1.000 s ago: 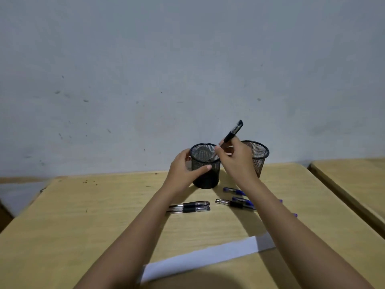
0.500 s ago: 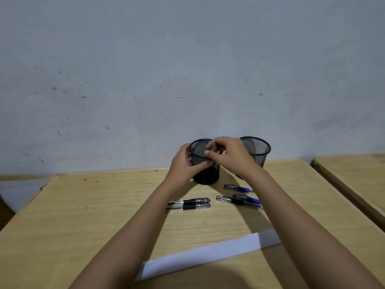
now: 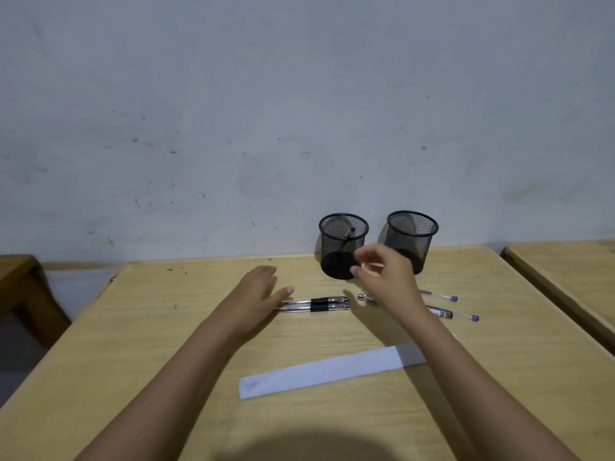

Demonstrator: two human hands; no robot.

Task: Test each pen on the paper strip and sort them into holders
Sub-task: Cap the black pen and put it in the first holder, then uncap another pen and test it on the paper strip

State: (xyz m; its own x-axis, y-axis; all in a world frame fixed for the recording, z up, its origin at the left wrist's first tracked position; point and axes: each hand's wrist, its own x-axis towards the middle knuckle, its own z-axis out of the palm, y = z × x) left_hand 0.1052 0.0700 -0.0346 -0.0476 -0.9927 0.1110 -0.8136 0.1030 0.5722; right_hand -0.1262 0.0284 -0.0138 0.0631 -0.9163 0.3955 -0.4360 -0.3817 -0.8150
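One pen [image 3: 350, 233] is seen standing in the left holder [image 3: 342, 245], just beyond the right hand [image 3: 386, 276], whose fingers are loosely spread around nothing. The left hand [image 3: 258, 291] is laid flat and empty, its thumb beside two black pens [image 3: 314, 304]. No writing can be read on the strip [image 3: 331, 371].

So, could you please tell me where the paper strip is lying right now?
In the head view, the paper strip lies flat on the desk, near the person, in front of the black-grip pens and partly under the right forearm.
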